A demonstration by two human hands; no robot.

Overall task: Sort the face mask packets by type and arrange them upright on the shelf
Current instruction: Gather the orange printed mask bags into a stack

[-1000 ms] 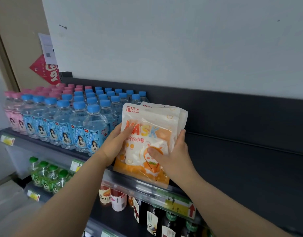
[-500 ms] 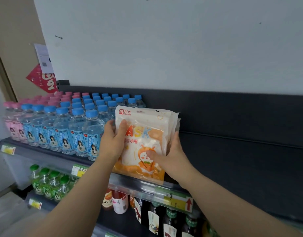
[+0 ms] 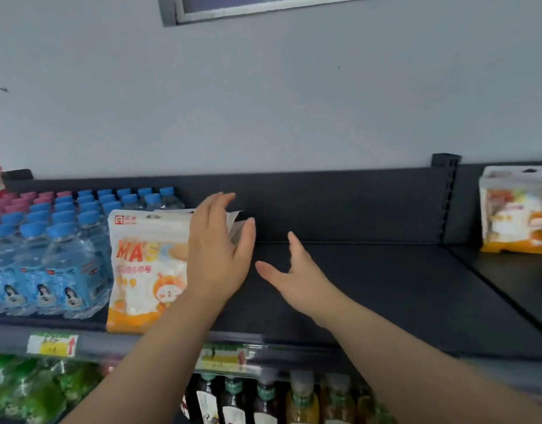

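Grey wall (image 3: 263, 117) backs a dark shelf (image 3: 386, 286). We note orange mask packets (image 3: 147, 264) standing upright at its left, just beside blue-capped water bottles (image 3: 65, 255). We find the left hand (image 3: 217, 255) flat on them, fingers (image 3: 216, 206) straight; the right hand (image 3: 297, 280) hovers apart, fingers spread wide, holding nothing. One further packet (image 3: 514, 212) stands far right.

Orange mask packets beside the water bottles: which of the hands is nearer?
Left. The left hand lies flat over the right edge of the orange mask packets; the right hand hangs open over the shelf, apart, to their right.
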